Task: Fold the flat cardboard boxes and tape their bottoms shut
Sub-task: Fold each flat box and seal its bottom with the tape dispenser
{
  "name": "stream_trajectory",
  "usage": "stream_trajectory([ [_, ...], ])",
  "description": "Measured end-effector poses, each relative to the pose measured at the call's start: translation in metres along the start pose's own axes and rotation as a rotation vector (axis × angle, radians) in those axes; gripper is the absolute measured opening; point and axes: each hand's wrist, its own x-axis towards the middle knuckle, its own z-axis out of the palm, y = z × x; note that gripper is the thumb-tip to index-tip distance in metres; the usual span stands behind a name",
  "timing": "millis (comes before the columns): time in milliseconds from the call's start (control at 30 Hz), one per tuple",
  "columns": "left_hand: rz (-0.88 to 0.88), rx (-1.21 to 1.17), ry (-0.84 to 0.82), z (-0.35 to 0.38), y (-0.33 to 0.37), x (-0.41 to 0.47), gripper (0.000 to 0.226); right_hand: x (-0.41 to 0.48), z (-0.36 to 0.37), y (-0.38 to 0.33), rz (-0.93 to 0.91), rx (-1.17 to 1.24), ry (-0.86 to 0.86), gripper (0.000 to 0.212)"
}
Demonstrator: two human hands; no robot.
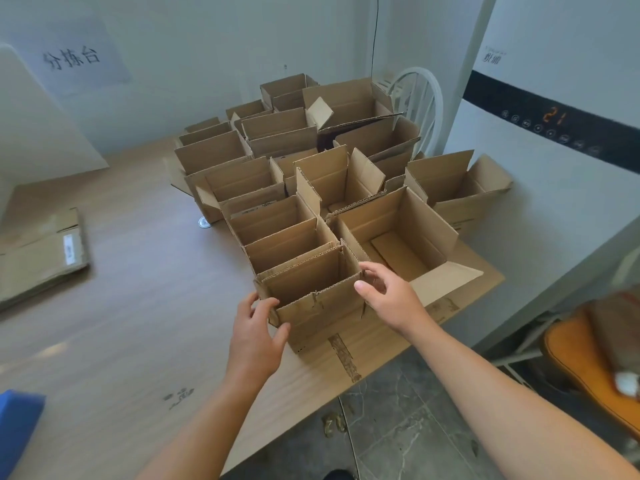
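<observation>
The nearest open cardboard box [322, 313] stands upright at the table's front edge, on a flattened cardboard sheet [346, 351]. My left hand [256, 330] grips its near left corner, thumb on the front wall and fingers round the side. My right hand [388, 292] holds the top of its right wall, thumb inside and fingers curled outside. Behind it several more folded boxes [284, 247] stand open-topped in rows. A stack of flat, unfolded boxes [41, 258] lies at the table's left.
The wooden table [131, 323] ends just right of the near box, with stone floor [415, 427] below. A white appliance [554, 161] stands to the right, an orange seat [585, 362] beside it, a white chair [422, 98] behind the boxes, a blue object [17, 420] at lower left.
</observation>
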Motion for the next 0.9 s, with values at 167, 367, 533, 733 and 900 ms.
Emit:
stream_trajectory([
  [167,-0.084,-0.224,-0.007,-0.004,-0.002,-0.009,0.083,-0.004,0.016,-0.011,0.150,0.206,0.070,0.059],
  [367,0.017,-0.334,0.086,-0.027,0.007,-0.039,0.080,-0.039,0.019,-0.025,0.124,0.343,0.178,0.037],
  [533,0.173,-0.378,0.105,-0.047,0.044,-0.058,0.079,-0.085,-0.010,-0.048,0.037,0.409,0.357,0.031],
  [733,0.341,-0.394,0.078,-0.047,0.128,-0.065,0.081,-0.119,-0.085,-0.066,-0.019,0.494,0.528,0.027],
  [900,0.426,-0.413,0.070,-0.022,0.204,-0.056,0.081,-0.118,-0.167,-0.055,-0.112,0.502,0.601,0.040],
])
